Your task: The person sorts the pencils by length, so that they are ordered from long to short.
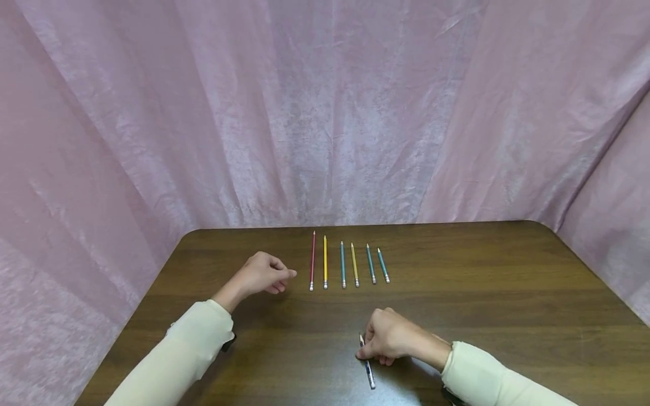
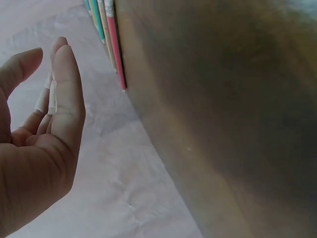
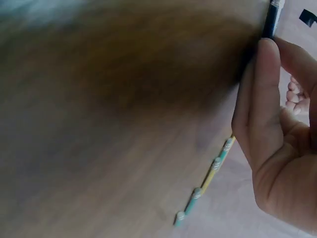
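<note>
With thumb and fingers my right hand [image 1: 388,336] pinches a dark patterned pencil [image 1: 369,374] near the table's front; its eraser end points toward me. In the right wrist view, the dark pencil [image 3: 270,21] shows beyond the fingertips. My left hand [image 1: 263,273] hovers left of a row of pencils, fingers loosely bent and holding nothing. Nearest to it is the long red pencil [image 1: 312,261]. Rightward follow a yellow pencil [image 1: 325,261], a teal pencil [image 1: 342,265], a second yellow pencil [image 1: 355,265] and two shorter teal ones, the shortest teal pencil [image 1: 383,265] standing last.
The brown wooden table [image 1: 482,270] has rounded far corners. Pink curtains [image 1: 330,113] hang behind it and at both sides. All pencils in the row lie with erasers toward me, roughly parallel, the right ones slightly slanted.
</note>
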The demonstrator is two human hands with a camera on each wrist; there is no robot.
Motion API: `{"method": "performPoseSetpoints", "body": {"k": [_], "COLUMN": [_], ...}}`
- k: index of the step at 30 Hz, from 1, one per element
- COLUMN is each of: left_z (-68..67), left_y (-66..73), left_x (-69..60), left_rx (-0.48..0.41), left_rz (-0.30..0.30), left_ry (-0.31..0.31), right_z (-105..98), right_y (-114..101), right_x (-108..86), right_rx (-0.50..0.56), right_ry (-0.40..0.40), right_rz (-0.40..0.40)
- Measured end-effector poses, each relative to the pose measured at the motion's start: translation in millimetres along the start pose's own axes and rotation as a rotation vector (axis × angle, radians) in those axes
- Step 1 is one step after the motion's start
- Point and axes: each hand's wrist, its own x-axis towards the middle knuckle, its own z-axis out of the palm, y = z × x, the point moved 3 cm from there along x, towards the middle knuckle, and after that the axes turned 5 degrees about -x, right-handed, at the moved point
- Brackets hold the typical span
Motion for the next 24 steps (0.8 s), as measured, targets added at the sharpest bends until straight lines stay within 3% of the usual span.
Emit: {"method": "performPoseSetpoints", "body": {"k": [5, 13, 24], "left_z": [-0.7, -5.7, -7.0], "left_y": [-10.2, -16.7, -13.5], "left_x": [-5.3, -9.2, -9.3], "left_rx": [-0.016, -0.016, -0.017], "left_rz": [-0.004, -0.016, -0.019], "left_ry": [0.008, 0.020, 0.047], "right_z": [-1.5, -26.7, -76.2], "right_y": [-4.5, 9.8, 46.0], "right_x": [-0.1, 7.0, 29.6], "right_rx": [-0.035, 0.166, 0.306], "right_ry": [-0.014, -0.006, 0.150], "right_rz": [-0.037, 0.031, 0.133]}}
